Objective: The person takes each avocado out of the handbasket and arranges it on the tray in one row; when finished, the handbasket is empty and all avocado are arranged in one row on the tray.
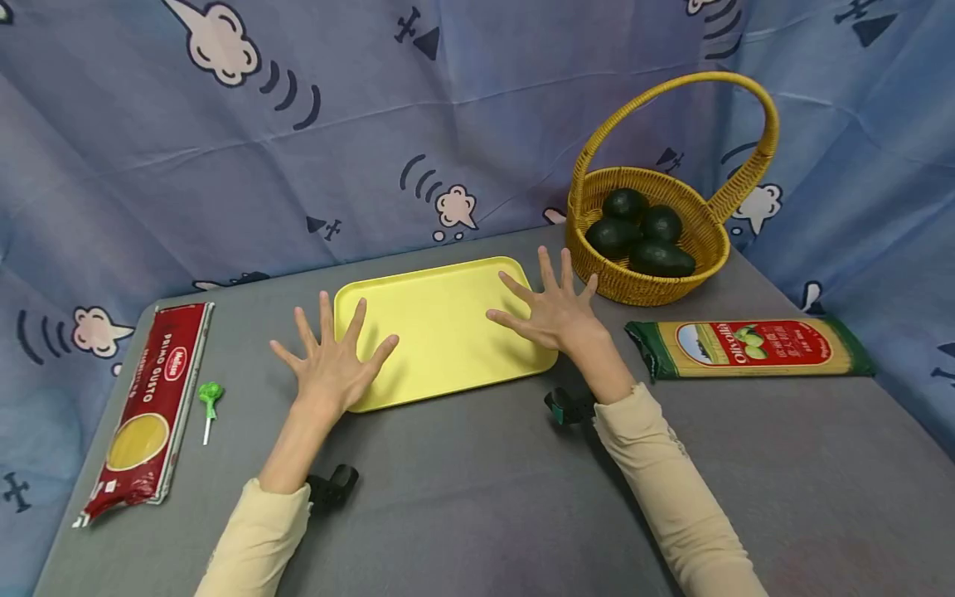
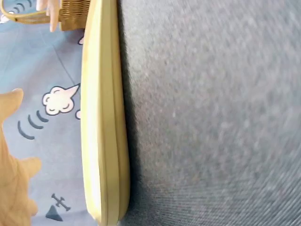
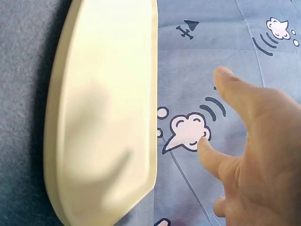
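A yellow rectangular tray (image 1: 440,332) lies at the middle of the grey table. My left hand (image 1: 332,369) is spread with straight fingers over the tray's left end and holds nothing. Over its right end my right hand (image 1: 555,315) is spread the same way, also with nothing in it. In the left wrist view the tray's side (image 2: 104,117) runs upright beside part of the left hand (image 2: 14,174). The right wrist view shows the tray's inner surface (image 3: 108,94) with a hand's shadow on it, and the right hand (image 3: 263,150) held above.
At the back right stands a yellow wicker basket (image 1: 642,290) holding several avocados (image 1: 660,259). A green-ended pasta pack (image 1: 753,348) lies in front of it. On the left are a red pasta pack (image 1: 152,398) and a green lollipop (image 1: 210,394). A patterned blue cloth (image 1: 358,124) hangs behind.
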Motion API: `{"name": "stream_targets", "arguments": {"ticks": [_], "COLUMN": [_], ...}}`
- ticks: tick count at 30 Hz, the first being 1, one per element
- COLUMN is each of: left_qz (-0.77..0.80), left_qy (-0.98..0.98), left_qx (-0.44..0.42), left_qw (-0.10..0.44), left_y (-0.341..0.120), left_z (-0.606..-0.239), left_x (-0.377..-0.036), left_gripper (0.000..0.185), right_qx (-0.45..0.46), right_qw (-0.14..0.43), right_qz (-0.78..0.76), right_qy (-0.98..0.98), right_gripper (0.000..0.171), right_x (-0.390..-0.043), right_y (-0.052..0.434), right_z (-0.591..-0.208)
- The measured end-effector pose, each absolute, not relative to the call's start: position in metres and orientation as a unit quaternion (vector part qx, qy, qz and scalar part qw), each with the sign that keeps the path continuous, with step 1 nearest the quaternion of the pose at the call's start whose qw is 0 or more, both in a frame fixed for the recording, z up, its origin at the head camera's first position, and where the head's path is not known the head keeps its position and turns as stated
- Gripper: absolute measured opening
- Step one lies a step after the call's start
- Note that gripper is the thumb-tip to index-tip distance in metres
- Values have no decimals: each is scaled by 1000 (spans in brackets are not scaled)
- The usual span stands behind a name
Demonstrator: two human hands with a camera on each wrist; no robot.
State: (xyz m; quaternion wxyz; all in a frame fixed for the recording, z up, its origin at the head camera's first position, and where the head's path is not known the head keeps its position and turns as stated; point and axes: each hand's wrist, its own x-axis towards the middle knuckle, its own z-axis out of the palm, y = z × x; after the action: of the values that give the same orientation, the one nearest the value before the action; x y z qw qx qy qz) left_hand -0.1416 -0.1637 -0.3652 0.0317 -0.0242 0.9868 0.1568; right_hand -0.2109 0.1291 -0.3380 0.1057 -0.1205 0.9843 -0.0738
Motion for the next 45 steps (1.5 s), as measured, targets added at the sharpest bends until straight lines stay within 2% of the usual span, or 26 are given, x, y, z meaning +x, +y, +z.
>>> {"name": "stream_targets", "arguments": {"ticks": [5,9,17,25,29,36,45], "left_qz": [186,228,337,335,344,348,329], "left_qy": [982,972,923,918,914,914,923], "left_qx": [-8,21,145,170,167,150,136], "left_qw": [33,61,119,128,134,145,144], "left_y": [-167,-177,-209,-224,-225,-223,-223], "left_z": [-366,-365,-360,-367,-370,-370,-371], "left_x": [-138,-136,-139,-135,-134,-137,-138], "left_gripper": [86,82,74,80,78,75,74], "right_qx": [-120,-127,-153,-198,-202,-143,-21], "right_qw": [104,100,72,-1,-18,-48,-47], "right_qz": [-79,-86,-122,-299,-364,-462,-597], "right_qy": [984,983,978,934,909,874,801], "right_gripper": [77,77,76,63,60,51,58], "right_x": [-210,-209,-207,-203,-198,-188,-177], "right_y": [131,134,146,169,182,208,243], "right_z": [-337,-338,-338,-337,-333,-321,-301]}}
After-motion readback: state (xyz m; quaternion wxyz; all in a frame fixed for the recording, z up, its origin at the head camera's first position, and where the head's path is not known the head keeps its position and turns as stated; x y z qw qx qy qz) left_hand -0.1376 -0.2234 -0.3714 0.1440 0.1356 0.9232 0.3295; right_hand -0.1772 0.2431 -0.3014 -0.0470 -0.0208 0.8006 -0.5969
